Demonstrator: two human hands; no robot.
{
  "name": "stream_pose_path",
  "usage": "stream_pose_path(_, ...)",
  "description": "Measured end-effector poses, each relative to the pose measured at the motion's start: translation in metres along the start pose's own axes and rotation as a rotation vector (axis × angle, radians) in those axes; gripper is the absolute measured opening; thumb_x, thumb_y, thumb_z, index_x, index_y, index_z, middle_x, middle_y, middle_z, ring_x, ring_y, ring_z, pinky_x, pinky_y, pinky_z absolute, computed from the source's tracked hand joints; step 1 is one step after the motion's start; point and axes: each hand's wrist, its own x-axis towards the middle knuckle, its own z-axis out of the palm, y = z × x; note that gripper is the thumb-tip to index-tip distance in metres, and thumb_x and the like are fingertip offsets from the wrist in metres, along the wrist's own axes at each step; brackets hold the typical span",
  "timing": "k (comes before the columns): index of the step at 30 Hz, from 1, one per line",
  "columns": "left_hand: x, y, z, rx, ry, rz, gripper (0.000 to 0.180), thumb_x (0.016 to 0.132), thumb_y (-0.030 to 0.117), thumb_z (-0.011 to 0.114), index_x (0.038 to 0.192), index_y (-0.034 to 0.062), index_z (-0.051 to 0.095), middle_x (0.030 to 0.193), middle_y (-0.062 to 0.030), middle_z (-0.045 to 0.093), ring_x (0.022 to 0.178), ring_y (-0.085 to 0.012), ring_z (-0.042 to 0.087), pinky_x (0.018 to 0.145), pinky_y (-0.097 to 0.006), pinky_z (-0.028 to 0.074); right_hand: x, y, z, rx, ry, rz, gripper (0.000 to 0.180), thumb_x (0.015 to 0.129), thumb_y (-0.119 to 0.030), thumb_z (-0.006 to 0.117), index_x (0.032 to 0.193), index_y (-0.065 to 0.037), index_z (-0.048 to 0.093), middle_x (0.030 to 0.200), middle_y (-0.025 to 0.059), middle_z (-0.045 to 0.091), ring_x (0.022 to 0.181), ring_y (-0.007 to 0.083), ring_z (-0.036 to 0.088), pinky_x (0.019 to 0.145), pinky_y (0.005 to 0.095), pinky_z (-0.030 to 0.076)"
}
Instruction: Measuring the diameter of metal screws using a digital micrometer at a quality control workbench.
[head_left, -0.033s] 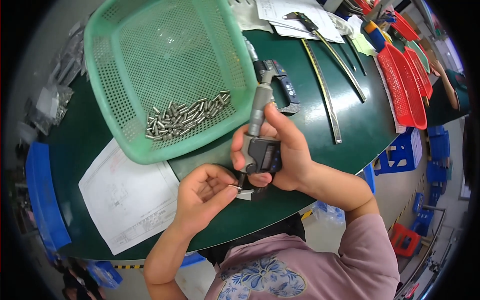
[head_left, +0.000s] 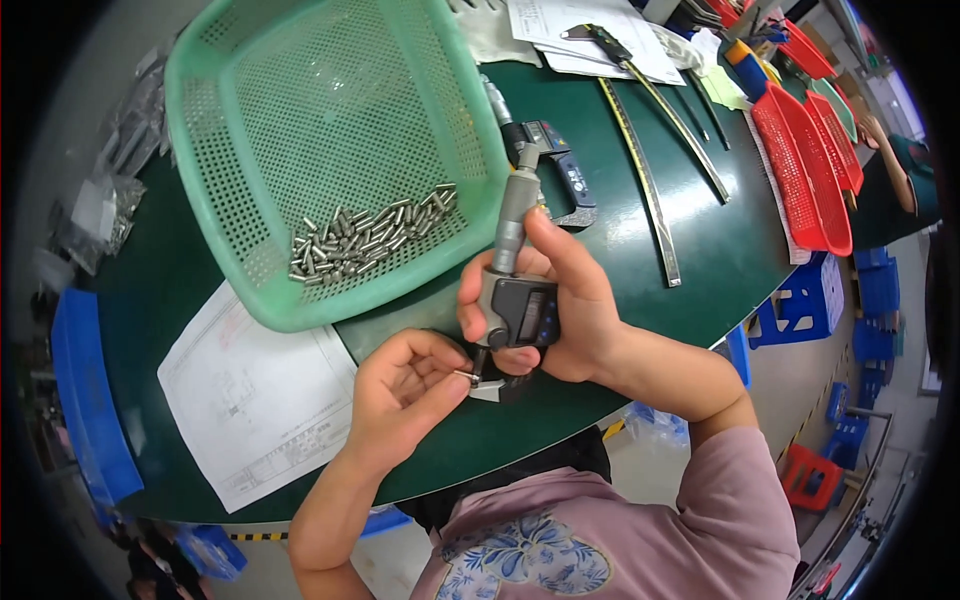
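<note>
My right hand (head_left: 570, 300) is wrapped round a digital micrometer (head_left: 518, 305), its barrel pointing up and away and its small display facing me. Between thumb and fingers, my left hand (head_left: 405, 395) pinches a small metal pin (head_left: 464, 376). One end of the pin lies at the micrometer's measuring gap, close to the near end of the frame; whether both faces touch it I cannot tell. Just beyond my hands, a green plastic basket (head_left: 330, 310) holds a heap of similar metal pins (head_left: 370, 235) in its near part.
A second micrometer (head_left: 565, 175) lies right of the basket. Farther right are a caliper (head_left: 680, 125), a steel rule (head_left: 645, 190) and red baskets (head_left: 800, 170). A printed drawing sheet (head_left: 260, 410) lies at left on the green table (head_left: 420, 460). At far right another person's arm (head_left: 893, 165) shows.
My hands, the micrometer and the pin have shifted very slightly left. The grip of both hands stays the same.
</note>
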Motion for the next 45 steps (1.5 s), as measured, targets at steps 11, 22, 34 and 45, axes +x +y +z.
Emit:
stream_pose_path(11, 0.0025, 0.0018, -0.0014, 0.05, 0.009, -0.03, 0.015, 0.078, 0.001, 0.055, 0.091, -0.0013, 0.047, 0.089, -0.0062, 0.053, 0.08, -0.0096, 0.052, 0.072, -0.021, 0.043, -0.0009, -0.0015, 0.0036, -0.011, 0.021, -0.042, 0.061, 0.081, -0.059, 0.03, 0.082, -0.003, 0.052, 0.066, 0.0084, 0.055, 0.04, 0.01, 0.042, 0.035, 0.0204, 0.032)
stream_pose_path(22, 0.0024, 0.0009, -0.0029, 0.003, -0.026, 0.034, 0.015, 0.077, -0.005, 0.055, 0.089, -0.0019, 0.048, 0.089, -0.008, 0.053, 0.083, -0.0103, 0.052, 0.073, -0.021, 0.042, 0.0002, -0.0018, 0.0041, 0.047, 0.02, 0.008, 0.062, 0.084, -0.056, 0.021, 0.084, -0.001, 0.051, 0.067, 0.0091, 0.055, 0.039, 0.0119, 0.041, 0.036, 0.0218, 0.033)
stream_pose_path(34, 0.0019, 0.0011, -0.0006, 0.015, -0.031, -0.012, 0.015, 0.076, -0.005, 0.054, 0.088, -0.0014, 0.048, 0.09, -0.0076, 0.053, 0.083, -0.0099, 0.051, 0.072, -0.021, 0.042, -0.0015, -0.0021, 0.0053, 0.012, 0.049, -0.017, 0.057, 0.079, -0.057, 0.036, 0.081, -0.003, 0.052, 0.065, 0.0085, 0.055, 0.04, 0.0104, 0.043, 0.035, 0.0202, 0.033)
stream_pose_path(45, 0.0015, 0.001, -0.0017, 0.015, -0.009, -0.009, 0.016, 0.076, -0.004, 0.056, 0.088, 0.0002, 0.047, 0.089, -0.0059, 0.052, 0.082, -0.01, 0.051, 0.073, -0.022, 0.041, -0.0002, 0.0001, 0.0033, -0.046, -0.002, -0.018, 0.062, 0.08, -0.061, 0.028, 0.082, -0.004, 0.053, 0.068, 0.0103, 0.055, 0.043, 0.0118, 0.043, 0.036, 0.0213, 0.033)
